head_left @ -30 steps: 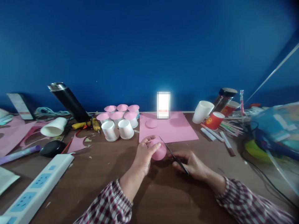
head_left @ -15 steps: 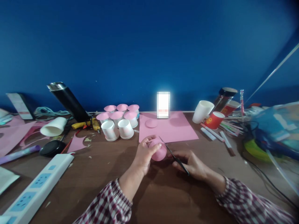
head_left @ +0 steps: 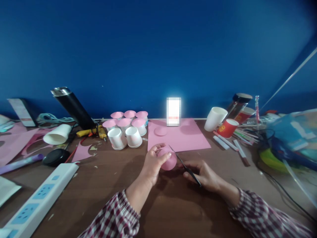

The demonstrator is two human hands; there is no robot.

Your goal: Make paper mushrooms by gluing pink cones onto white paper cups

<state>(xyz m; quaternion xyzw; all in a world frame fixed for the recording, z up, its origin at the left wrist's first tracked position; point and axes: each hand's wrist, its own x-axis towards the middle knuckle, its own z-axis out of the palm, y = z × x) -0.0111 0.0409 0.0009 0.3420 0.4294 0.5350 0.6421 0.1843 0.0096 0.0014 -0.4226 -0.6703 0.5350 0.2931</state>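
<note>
Between thumb and fingers, my left hand [head_left: 155, 163] pinches a round pink paper disc [head_left: 169, 162] above the brown table. Dark scissors [head_left: 187, 169] are in my right hand [head_left: 204, 175], their narrow blades pointing up and left along the disc's right edge. Whether the blades touch the paper cannot be made out. Behind the hands lies a pink paper sheet [head_left: 183, 138] with another pink disc [head_left: 161, 131] on it. To its left stand several small cups with pink paper tops [head_left: 124, 122], and in front of them two white cups [head_left: 117, 138].
At the left are a white power strip [head_left: 44, 198], a tipped cup [head_left: 57, 135], a black bottle [head_left: 74, 107], a yellow glue gun [head_left: 85, 133] and pink scraps [head_left: 81, 152]. At the right are a white cup [head_left: 215, 119], a red cup [head_left: 228, 128], pens and a blue bag [head_left: 294, 132].
</note>
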